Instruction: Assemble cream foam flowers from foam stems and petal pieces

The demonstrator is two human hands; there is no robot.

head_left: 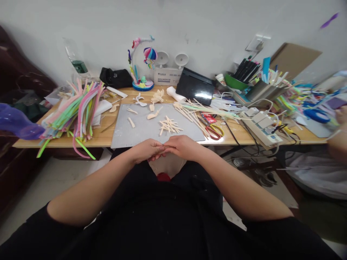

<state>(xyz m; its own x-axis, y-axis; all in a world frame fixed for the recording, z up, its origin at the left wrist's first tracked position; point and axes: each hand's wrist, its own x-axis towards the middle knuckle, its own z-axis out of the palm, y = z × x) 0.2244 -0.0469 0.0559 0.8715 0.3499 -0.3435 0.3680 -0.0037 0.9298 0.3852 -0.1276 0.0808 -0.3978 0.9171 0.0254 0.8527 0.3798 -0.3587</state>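
My left hand (148, 149) and my right hand (183, 146) meet just off the table's front edge, fingertips pinched together. Whatever they hold, if anything, is hidden by the fingers. Beyond them lies a grey mat (146, 131). On its right half rests a loose pile of short cream fuzzy sticks (170, 126), closest to my right hand. A curved cream piece (153, 115) sits behind the pile. Farther left are two short cream strips, one of them a thick strip (131, 122). At the mat's back edge stands a cream petal-like shape (157, 96).
Bundled coloured pipe cleaners (77, 112) overhang the table's left end. Scissors (214, 131), long cream stems (193, 115) and a power strip (261, 126) with cables lie to the right. A balloon ornament (150, 54) and black tablet-like object (195, 86) stand behind. Another person's arm (337, 141) shows far right.
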